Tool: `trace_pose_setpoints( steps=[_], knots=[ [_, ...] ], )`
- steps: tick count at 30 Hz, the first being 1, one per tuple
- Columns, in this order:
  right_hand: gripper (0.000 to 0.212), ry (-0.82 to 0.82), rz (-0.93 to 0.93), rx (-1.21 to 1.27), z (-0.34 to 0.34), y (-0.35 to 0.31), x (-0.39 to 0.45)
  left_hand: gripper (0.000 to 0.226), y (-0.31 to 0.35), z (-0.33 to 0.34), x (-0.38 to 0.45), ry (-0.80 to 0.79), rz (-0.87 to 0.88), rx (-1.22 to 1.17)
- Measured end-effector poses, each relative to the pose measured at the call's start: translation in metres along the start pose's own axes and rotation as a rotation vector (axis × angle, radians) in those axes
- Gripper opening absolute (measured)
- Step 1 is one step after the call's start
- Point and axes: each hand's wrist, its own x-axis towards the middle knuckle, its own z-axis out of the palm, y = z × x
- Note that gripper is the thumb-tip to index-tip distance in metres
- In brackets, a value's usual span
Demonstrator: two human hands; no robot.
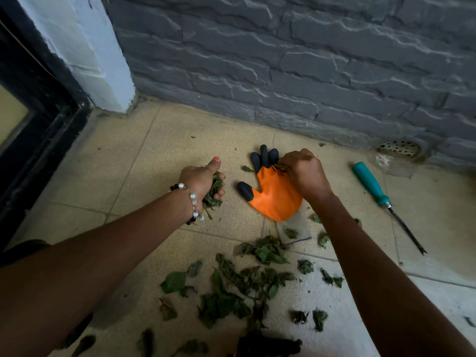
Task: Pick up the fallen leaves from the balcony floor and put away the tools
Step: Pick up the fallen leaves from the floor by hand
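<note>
My left hand [203, 180] grips a bunch of green leaves [213, 195] above the tiled floor, thumb up. My right hand [305, 172] pinches a small leaf piece over the fingers of an orange garden glove with black claw tips [273, 197], which lies flat on the floor. Several wilted leaves [247, 284] lie scattered on the tiles below both hands. A hand weeder with a teal handle [372, 184] and a forked metal tip lies to the right of the glove.
A dark stone wall [309, 73] runs along the back, with a round floor drain [398, 148] at its foot. A black door frame [38, 119] stands on the left. A second dark glove [268, 346] lies at the bottom edge.
</note>
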Motion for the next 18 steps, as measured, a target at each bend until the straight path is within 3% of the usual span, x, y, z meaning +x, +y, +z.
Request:
trace_pose_setpoints(
  steps=[2,3,4,6,9,11,18],
  knots=[
    [0.040,0.008,0.047,0.056,-0.003,0.031,-0.007,0.041,-0.001,-0.001,0.000,-0.001,0.003,0.001],
    [0.025,0.001,0.117,0.150,-0.031,0.013,-0.012,0.041,-0.001,-0.002,0.000,0.000,0.004,-0.002],
    [0.017,0.111,0.205,0.208,-0.078,-0.018,-0.014,0.041,-0.001,-0.002,0.000,0.000,0.003,-0.005],
    [0.015,0.278,0.349,0.423,-0.151,-0.064,-0.021,0.041,-0.001,-0.002,-0.001,-0.002,-0.003,-0.006],
    [0.018,0.316,0.629,0.886,-0.161,-0.063,-0.011,0.041,-0.001,-0.001,0.000,-0.010,-0.022,-0.007],
    [0.015,0.305,0.637,1.018,-0.159,-0.068,-0.005,0.043,-0.001,0.001,0.000,-0.016,-0.039,-0.022],
    [0.015,0.042,0.357,1.018,-0.164,-0.103,0.002,0.045,-0.001,0.010,-0.004,-0.059,-0.083,-0.058]
  ],
)
